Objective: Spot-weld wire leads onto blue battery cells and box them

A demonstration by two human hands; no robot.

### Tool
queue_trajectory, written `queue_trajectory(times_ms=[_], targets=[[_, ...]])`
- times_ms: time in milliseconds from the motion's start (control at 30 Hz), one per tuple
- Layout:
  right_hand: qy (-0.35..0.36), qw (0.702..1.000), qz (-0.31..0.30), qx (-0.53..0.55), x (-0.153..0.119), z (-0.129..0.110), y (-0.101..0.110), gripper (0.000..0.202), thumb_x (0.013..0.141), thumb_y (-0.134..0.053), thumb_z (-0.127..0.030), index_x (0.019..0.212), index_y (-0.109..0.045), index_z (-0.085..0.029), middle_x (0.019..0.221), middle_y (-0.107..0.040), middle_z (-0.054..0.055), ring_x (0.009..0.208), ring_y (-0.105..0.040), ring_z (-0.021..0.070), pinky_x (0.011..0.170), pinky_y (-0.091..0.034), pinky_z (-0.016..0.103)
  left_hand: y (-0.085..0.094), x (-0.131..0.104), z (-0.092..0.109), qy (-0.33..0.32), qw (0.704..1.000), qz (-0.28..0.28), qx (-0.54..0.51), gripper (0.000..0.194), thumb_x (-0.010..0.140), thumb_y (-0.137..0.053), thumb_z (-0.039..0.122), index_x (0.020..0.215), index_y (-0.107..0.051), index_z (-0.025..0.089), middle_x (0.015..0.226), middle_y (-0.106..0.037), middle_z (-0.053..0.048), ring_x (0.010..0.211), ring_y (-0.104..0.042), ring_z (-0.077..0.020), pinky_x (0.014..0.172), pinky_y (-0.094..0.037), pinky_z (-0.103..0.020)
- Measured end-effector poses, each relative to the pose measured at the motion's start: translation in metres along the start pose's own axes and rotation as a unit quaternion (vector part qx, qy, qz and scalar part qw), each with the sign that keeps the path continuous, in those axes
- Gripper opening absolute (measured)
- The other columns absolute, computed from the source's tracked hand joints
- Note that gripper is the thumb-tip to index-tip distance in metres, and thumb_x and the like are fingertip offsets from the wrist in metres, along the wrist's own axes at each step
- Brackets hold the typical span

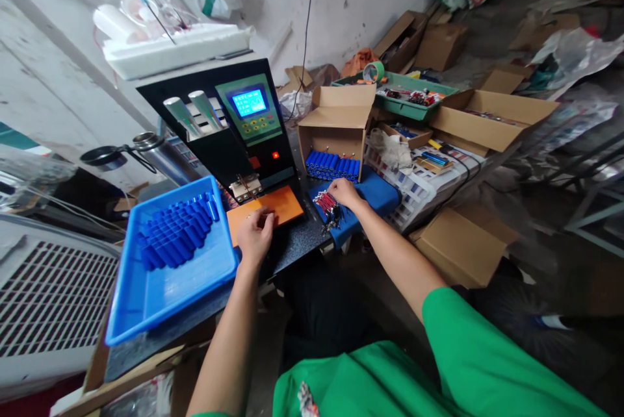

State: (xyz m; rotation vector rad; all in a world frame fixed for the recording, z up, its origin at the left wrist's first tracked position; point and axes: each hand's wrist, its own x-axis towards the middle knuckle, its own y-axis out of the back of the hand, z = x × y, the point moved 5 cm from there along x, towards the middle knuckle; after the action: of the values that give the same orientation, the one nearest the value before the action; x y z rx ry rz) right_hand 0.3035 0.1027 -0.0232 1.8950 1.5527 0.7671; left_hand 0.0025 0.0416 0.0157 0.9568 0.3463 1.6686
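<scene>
My left hand (255,235) rests over the orange plate (287,204) in front of the black spot-welding machine (195,112). Its fingers are curled together, and whatever they hold is hidden. Just above that hand are the machine's electrodes (247,187). To the right, my right hand (344,193) pinches at the end of a pile of red and black wires (329,208) lying on a blue cloth-like pad (377,193). Blue cylindrical battery cells (178,235) stand grouped in the blue tray (146,313) on my left. More blue cells (334,165) lie stacked in an open cardboard box (341,117).
A steel flask (163,154) stands behind the tray. White foam (175,50) sits on top of the machine. At right are a green tray (409,105) of parts, a white plastic basket (404,183) and cardboard boxes (458,241). A black cable (308,21) hangs along the wall.
</scene>
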Motion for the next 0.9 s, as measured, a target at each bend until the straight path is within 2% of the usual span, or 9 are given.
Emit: queue_trajectory(times_ms=[133,267,400,567,733,900], targets=[[-0.007,1.000,-0.026,-0.012,-0.002,0.000,-0.003,0.019,0.083,-0.063,-0.020,0.067,-0.073,-0.016,0.074,-0.075,0.008,0.076,-0.069,0.0193,0.065,-0.040,0.025,-0.001,0.000,-0.002,-0.001,1.000,0.002,0.003,0.031,0.089,-0.058,0.045,0.105,-0.072,0.022,0.098,-0.076,-0.005,0.084,-0.070,-0.0211,0.076,-0.052,-0.033],[-0.011,0.999,-0.041,-0.025,-0.003,-0.001,-0.005,0.027,0.082,-0.062,-0.022,0.055,-0.068,-0.016,0.056,-0.065,0.005,0.061,-0.061,0.0164,0.057,-0.032,0.026,-0.001,0.000,-0.002,-0.002,1.000,0.001,0.005,0.031,0.089,-0.057,0.045,0.105,-0.072,0.023,0.098,-0.076,-0.005,0.083,-0.070,-0.0209,0.076,-0.052,-0.033],[-0.016,0.999,-0.042,-0.011,-0.003,0.001,-0.008,0.026,0.080,-0.061,-0.020,0.055,-0.065,-0.016,0.053,-0.062,0.003,0.058,-0.056,0.0148,0.056,-0.031,0.027,-0.001,-0.001,-0.001,-0.003,1.000,0.004,0.006,0.031,0.089,-0.057,0.045,0.105,-0.072,0.022,0.098,-0.076,-0.005,0.083,-0.070,-0.0211,0.076,-0.052,-0.033],[-0.013,0.992,0.007,0.126,-0.002,0.009,-0.004,0.023,0.077,-0.061,-0.027,0.057,-0.063,-0.017,0.059,-0.064,0.001,0.066,-0.059,0.0153,0.063,-0.039,0.024,-0.001,-0.001,-0.001,-0.003,1.000,0.005,-0.003,0.031,0.089,-0.058,0.045,0.106,-0.071,0.023,0.099,-0.076,-0.005,0.083,-0.070,-0.0208,0.077,-0.053,-0.034],[-0.027,0.954,0.082,0.289,0.002,0.013,0.016,0.024,0.076,-0.059,-0.039,0.063,-0.060,-0.019,0.054,-0.054,-0.003,0.058,-0.051,0.0138,0.060,-0.041,0.025,-0.001,-0.001,-0.002,0.005,1.000,0.000,-0.006,0.032,0.089,-0.058,0.046,0.106,-0.071,0.023,0.100,-0.076,-0.005,0.085,-0.070,-0.0208,0.078,-0.053,-0.033],[-0.023,0.917,0.124,0.378,0.002,-0.007,0.042,0.032,0.074,-0.063,-0.051,0.069,-0.058,-0.019,0.052,-0.046,-0.006,0.050,-0.042,0.0101,0.051,-0.034,0.022,0.000,0.000,-0.004,0.015,0.999,-0.001,-0.030,0.034,0.087,-0.060,0.049,0.104,-0.072,0.022,0.097,-0.076,-0.005,0.082,-0.069,-0.0199,0.077,-0.054,-0.032]])
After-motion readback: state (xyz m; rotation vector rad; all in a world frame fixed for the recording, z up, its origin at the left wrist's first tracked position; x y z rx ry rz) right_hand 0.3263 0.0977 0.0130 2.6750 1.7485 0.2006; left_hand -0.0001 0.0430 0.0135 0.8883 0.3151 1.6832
